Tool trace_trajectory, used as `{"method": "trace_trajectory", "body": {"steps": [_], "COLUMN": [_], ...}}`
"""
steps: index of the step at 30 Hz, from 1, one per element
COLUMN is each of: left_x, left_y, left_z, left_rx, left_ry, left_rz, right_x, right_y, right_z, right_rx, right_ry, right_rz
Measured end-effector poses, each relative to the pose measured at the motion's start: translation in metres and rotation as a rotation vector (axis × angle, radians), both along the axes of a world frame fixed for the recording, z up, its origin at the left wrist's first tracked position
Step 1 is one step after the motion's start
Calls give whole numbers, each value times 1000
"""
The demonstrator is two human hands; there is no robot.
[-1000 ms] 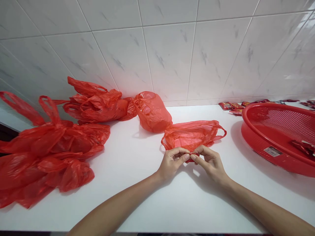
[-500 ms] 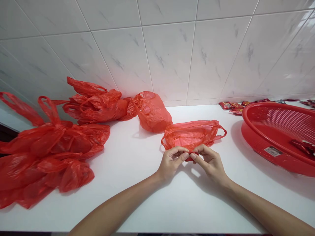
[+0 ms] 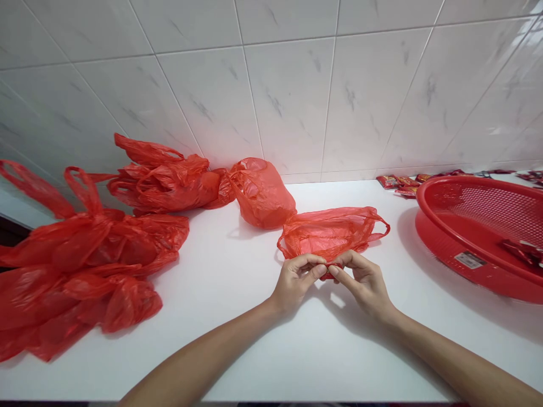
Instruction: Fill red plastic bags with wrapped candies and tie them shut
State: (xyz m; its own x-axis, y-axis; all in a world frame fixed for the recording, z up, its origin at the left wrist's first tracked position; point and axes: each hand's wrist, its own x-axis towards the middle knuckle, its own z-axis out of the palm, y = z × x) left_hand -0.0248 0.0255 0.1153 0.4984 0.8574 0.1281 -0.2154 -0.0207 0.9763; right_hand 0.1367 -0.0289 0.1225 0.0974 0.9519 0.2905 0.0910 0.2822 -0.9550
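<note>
In the middle of the head view, both my hands come together, thumbs and forefingers pinched. My left hand (image 3: 297, 280) and my right hand (image 3: 360, 281) grip a small dark red packet (image 3: 328, 276) from either side, and fingers hide most of it. Just beyond the fingertips lies a thin red plastic bag (image 3: 326, 229), its mouth spread open and a loop handle out to the right. The packet is held at the bag's near edge; I cannot tell whether they touch.
A red perforated basket (image 3: 445, 240) with dark red packets (image 3: 524, 251) inside stands at the right. More red packets (image 3: 399, 182) lie along the tiled wall. A filled red bag (image 3: 265, 195) sits behind; several others (image 3: 165, 181) are heaped at the left on the white table (image 3: 237, 350).
Almost nothing differs. My fingertips have shifted very slightly around the small packet, which both hands keep pinching. The bags and the basket stay where they were.
</note>
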Motion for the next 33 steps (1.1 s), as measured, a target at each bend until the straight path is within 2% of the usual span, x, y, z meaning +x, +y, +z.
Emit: {"method": "trace_trajectory", "body": {"steps": [7,12,20,28,30,33], "left_x": [1,1,-1,0,0,0], "left_y": [4,7,7,7,7,7], "left_z": [0,2,5,6,6,5], "left_rx": [-23,-44,-46,-59,-63,-85], "left_ry": [21,-9,41,10,11,41], "left_rz": [118,135,-64,-64,-61,-30], "right_x": [-1,2,5,5,5,4], "right_y": [6,9,10,14,13,11], "right_z": [0,0,2,4,4,4], "right_rx": [-48,-125,-188,-328,-314,-200], "right_ry": [38,99,192,406,361,150], "right_rz": [28,47,43,172,159,80]}}
